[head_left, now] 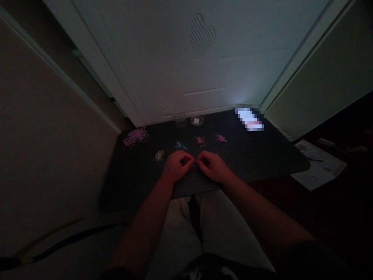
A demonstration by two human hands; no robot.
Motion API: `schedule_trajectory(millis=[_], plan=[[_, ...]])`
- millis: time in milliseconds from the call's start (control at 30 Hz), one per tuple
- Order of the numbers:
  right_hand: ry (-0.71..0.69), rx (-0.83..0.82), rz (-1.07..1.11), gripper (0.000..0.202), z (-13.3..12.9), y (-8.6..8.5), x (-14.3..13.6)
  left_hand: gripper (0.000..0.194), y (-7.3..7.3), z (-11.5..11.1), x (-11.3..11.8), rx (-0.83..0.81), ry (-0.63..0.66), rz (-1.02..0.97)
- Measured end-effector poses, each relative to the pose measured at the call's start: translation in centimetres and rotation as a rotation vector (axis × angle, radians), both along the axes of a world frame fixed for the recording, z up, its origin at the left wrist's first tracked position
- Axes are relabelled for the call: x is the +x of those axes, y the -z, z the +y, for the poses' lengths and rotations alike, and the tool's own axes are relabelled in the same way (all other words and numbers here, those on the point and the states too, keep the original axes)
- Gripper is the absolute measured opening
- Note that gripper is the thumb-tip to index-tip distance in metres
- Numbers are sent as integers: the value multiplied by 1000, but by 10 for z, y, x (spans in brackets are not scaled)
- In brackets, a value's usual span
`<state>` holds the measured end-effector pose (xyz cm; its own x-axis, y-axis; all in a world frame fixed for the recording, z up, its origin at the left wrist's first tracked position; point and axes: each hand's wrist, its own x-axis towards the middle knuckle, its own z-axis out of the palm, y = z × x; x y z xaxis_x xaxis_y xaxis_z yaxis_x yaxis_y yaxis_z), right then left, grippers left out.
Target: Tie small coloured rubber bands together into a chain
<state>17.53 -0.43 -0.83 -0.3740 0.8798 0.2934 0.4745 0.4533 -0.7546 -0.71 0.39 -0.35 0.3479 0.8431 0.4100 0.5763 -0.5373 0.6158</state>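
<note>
One dark table [262,155] bears everything except the papers [319,165] lower down at the right. Above its near edge, the left hand [178,167] and right hand [215,167] meet almost tip to tip, thumbs and forefingers drawn in; whether they pinch anything is too dim to tell. A glowing screen [250,118] lies far right, a mixed pile [135,137] far left. Behind sit a clear container [180,119] and shallow dish [197,121]. Smaller come the pale pile [159,156], blue pile [181,146], pink pile [199,139] and purplish pile [220,138], nearer the hands.
</note>
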Motion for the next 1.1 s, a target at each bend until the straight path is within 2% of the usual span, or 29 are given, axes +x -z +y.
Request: schedule_trajectory(millis=[300, 533, 700, 800, 867, 933, 1100], plan=[[3, 0, 20, 4, 0, -2, 0, 11, 2, 1, 1, 5, -134, -14], [8, -16, 21, 4, 0, -3, 0, 11, 3, 1, 0, 5, -166, -22], [5, -5, 26, 6, -1, -2, 2, 11, 1, 2, -3, 27, -279, -89], [44, -17, 71, 2, -1, 0, 2, 11, -1, 1, -2, 11, -170, -57], [43, -33, 96, 14, 0, 2, 2, 10, -2, 0, -1, 4, -88, -30], [20, -36, 87, 20, 0, 3, 1, 10, -2, -1, 0, 5, -54, -24], [28, 5, 73, 18, -1, 3, 1, 11, -2, -1, -1, 3, 0, -22]])
